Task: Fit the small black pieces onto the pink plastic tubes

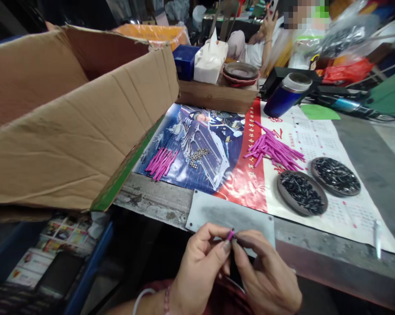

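Observation:
My left hand (pixel 199 264) pinches a slim magenta stick (pixel 230 235) between thumb and fingertips; only its end shows, with a small dark tip. Close against it, my right hand (pixel 269 271) has its thumb and forefinger pressed together at the stick's end. What those right fingertips hold, if anything, is too small to make out. Both hands are just in front of a grey metal plate (pixel 230 214) at the table edge. Further back lie a loose pile of magenta sticks (pixel 274 148) and a smaller bunch of magenta sticks (pixel 161 163).
Two round dishes, a nearer dish (pixel 279 192) and a farther dish (pixel 358 190), hold small dark pieces. Small metallic bits (pixel 198 156) lie on the poster. A large cardboard box (pixel 85 131) fills the left. A blue tumbler (pixel 282 98) stands behind. Another person's hand (pixel 268 24) is beyond.

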Demonstrator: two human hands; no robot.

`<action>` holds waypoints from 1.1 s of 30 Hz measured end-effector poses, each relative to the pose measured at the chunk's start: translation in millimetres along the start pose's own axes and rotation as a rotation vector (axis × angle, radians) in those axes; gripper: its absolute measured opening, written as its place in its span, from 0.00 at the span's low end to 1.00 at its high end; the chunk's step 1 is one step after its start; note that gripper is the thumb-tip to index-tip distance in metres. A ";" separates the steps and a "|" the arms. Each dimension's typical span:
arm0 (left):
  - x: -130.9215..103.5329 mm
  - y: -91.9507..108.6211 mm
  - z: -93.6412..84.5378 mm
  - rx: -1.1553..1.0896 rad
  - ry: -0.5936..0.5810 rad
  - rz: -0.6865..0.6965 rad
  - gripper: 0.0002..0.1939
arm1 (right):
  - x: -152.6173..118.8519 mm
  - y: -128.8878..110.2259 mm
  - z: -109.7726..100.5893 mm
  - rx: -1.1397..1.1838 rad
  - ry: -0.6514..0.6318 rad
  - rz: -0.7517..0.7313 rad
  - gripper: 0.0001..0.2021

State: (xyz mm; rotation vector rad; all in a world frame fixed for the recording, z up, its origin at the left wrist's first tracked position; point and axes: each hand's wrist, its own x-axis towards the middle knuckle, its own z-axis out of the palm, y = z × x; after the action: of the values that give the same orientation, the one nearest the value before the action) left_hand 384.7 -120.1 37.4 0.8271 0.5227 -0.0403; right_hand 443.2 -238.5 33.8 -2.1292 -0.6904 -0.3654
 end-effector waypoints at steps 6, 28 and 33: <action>-1.5 -3.3 -1.3 -0.004 -0.036 0.035 0.09 | -5.1 -0.7 1.3 -0.035 0.016 -0.024 0.04; -6.8 -3.9 5.0 0.266 -0.054 0.420 0.06 | -29.8 -2.2 17.0 0.115 0.197 0.163 0.05; -9.3 -4.0 9.2 0.278 -0.040 0.457 0.06 | -27.4 -8.1 10.7 0.088 0.187 0.195 0.04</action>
State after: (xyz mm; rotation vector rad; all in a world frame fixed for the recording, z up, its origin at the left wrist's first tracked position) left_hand 379.6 -130.9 44.0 1.1998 0.2828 0.2954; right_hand 416.5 -235.5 19.4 -2.0274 -0.3811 -0.4126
